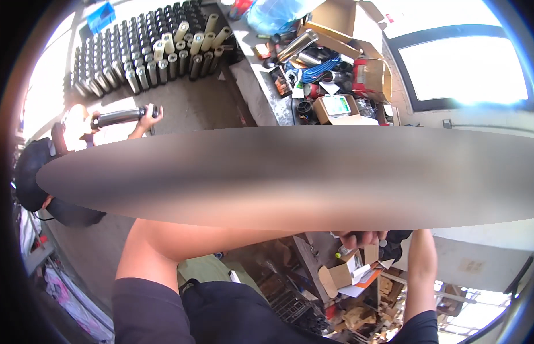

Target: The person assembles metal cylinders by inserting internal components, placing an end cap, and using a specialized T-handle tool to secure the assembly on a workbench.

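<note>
A wide blurred band covers the middle of the head view and hides most of what lies between my arms. My left arm (192,241) reaches across to the right, into the band's lower edge. Just under that edge, curled fingers show, apparently of my left hand (361,238), closed around something dark that I cannot make out. On the right my forearm (422,264) rises into the same blur, and my right hand is hidden there. Cardboard boxes with papers (350,272) lie below the visible fingers.
At left, a co-worker in a dark cap (34,172) holds a dark metal cylinder (122,117). Rows of upright cylinders (158,49) stand on the floor behind. A cluttered bench (261,80) carries blue cable (321,70), boxes and a shiny metal tube (298,46).
</note>
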Motion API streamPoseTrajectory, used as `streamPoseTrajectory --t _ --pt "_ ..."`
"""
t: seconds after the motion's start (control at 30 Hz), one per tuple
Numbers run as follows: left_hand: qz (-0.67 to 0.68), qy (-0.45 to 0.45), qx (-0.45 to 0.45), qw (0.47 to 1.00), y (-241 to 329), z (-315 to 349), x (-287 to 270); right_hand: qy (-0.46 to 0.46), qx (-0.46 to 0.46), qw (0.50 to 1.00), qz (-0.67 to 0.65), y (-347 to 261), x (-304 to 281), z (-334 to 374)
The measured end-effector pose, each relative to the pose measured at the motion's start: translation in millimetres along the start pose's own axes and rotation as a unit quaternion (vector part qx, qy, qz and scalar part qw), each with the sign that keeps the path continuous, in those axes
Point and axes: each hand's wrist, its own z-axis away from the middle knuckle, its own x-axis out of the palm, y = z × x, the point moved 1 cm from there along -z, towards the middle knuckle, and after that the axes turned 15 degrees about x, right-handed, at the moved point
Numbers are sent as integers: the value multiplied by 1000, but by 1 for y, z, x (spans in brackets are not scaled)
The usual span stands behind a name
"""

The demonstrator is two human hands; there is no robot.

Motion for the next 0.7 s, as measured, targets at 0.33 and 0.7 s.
streamPoseTrajectory --t 0.33,0.7 --pt "-928 321 100 159 -19 -50 54 187 -219 925 -249 130 34 44" --pt "-891 126 416 129 67 -112 -57 62 -361 928 -59 245 65 355"
